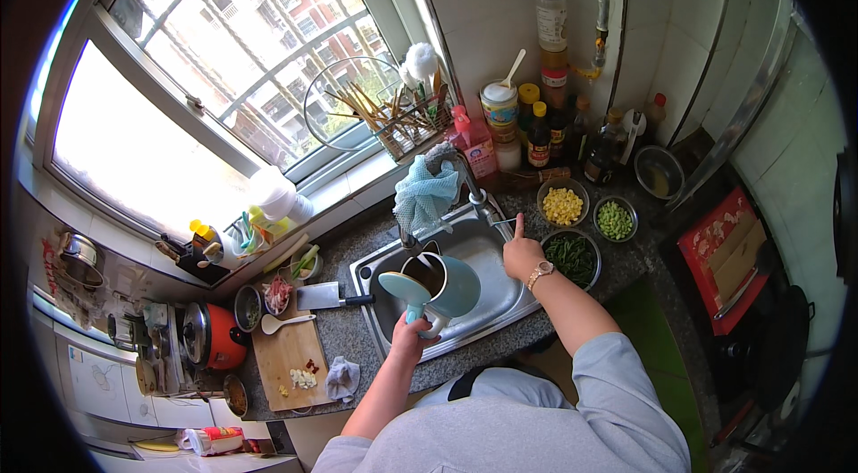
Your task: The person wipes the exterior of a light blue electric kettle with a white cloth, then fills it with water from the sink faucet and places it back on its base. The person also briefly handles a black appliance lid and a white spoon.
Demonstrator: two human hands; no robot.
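My left hand (413,336) grips the handle of a light blue kettle (460,287) with its lid tipped up, held over the stainless steel sink (493,252). The kettle's mouth is below the faucet spout, and a stream of water seems to run into it. My right hand (525,254), with a watch on the wrist, is at the faucet's thin lever (504,222), index finger stretched along its end. A light blue mesh cloth (426,195) hangs over the faucet (477,197). How full the kettle is, I cannot tell.
Bowls of corn kernels (563,206), green beans (615,220) and green peppers (578,260) stand right of the sink, with sauce bottles (538,138) behind. To the left are a cleaver (322,297), a cutting board (278,359) with chopped garlic, and a red rice cooker (224,337).
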